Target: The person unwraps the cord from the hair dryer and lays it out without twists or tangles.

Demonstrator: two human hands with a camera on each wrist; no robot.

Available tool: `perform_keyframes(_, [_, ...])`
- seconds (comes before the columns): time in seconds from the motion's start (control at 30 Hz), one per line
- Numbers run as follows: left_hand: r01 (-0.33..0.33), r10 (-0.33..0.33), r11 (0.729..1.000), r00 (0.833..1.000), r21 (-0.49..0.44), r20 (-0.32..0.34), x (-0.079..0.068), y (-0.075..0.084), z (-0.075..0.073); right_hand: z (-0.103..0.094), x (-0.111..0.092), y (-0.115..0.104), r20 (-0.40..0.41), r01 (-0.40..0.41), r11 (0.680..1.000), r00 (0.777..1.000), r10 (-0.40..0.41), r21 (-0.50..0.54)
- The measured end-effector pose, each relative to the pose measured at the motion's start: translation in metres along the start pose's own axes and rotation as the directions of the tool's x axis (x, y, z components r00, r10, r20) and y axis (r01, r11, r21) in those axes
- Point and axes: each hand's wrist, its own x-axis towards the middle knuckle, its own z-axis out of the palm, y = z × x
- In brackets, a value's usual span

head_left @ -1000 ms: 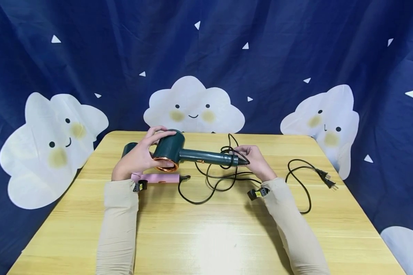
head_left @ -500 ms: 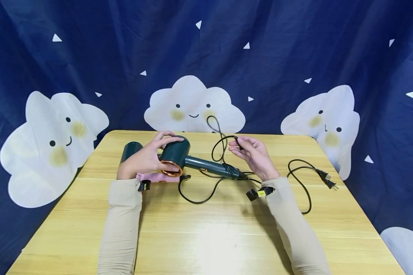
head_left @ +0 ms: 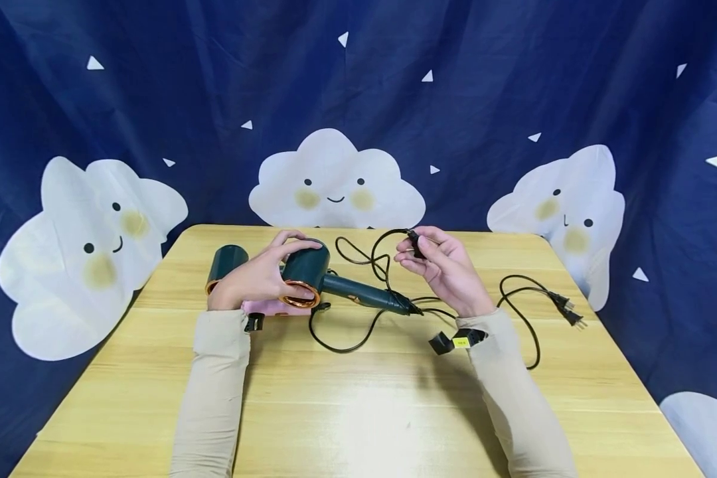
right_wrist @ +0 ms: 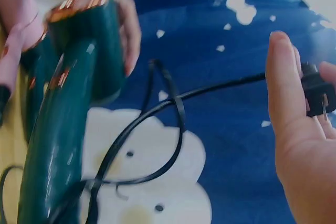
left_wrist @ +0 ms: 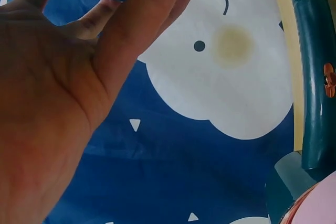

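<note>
My left hand (head_left: 251, 280) grips the barrel of a dark green hair dryer (head_left: 308, 265) with a copper rim, thumb at the rim and fingers over the top. The dryer's handle points right and slightly down, a black cord wound about its tail end. Between thumb and fingers, my right hand (head_left: 448, 272) pinches a black two-pin plug (right_wrist: 317, 93), raised above the handle's end. From the plug a cord (right_wrist: 220, 84) runs loosely back toward that handle. A second green hair dryer (head_left: 227, 262) and a pink hair dryer (head_left: 277, 307) lie behind and below my left hand, partly hidden.
Two black plugs (head_left: 564, 309) with their cord lie at the table's right side. Another black cord curves on the wooden table (head_left: 358, 411) below the held dryer. A blue curtain (head_left: 358, 66) with clouds hangs behind the table.
My right hand has moved from the dryer's tail end up, now holding the plug, and the cord has been drawn off into loose loops. The held dryer has dipped at its handle and shifted right.
</note>
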Motion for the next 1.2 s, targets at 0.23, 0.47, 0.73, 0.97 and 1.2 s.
perform_keyframes(0.23, [0.034,-0.034,0.999,0.999,0.001,-0.032,0.000,-0.006,-0.001,0.016,-0.012,-0.017,0.264,0.045,0.989,0.961,-0.081,0.141])
perform_keyframes(0.47, [0.049,-0.049,0.999,0.994,0.002,-0.094,-0.001,-0.011,-0.005,0.025,-0.024,-0.033,0.449,0.048,0.983,0.885,-0.125,0.179])
perform_keyframes(0.73, [0.035,-0.044,0.998,0.980,-0.053,-0.193,-0.008,-0.017,-0.012,0.018,-0.026,-0.037,0.465,0.030,0.999,0.885,-0.038,0.024])
perform_keyframes(0.97, [0.002,-0.020,0.998,0.959,-0.067,-0.282,-0.017,-0.016,-0.020,-0.009,-0.020,-0.039,0.368,-0.081,0.991,0.922,0.116,-0.108])
perform_keyframes(1.2, [0.000,-0.029,0.996,0.952,-0.093,-0.304,-0.021,-0.016,-0.025,-0.045,-0.012,-0.025,0.290,-0.248,0.929,0.900,0.326,-0.274])
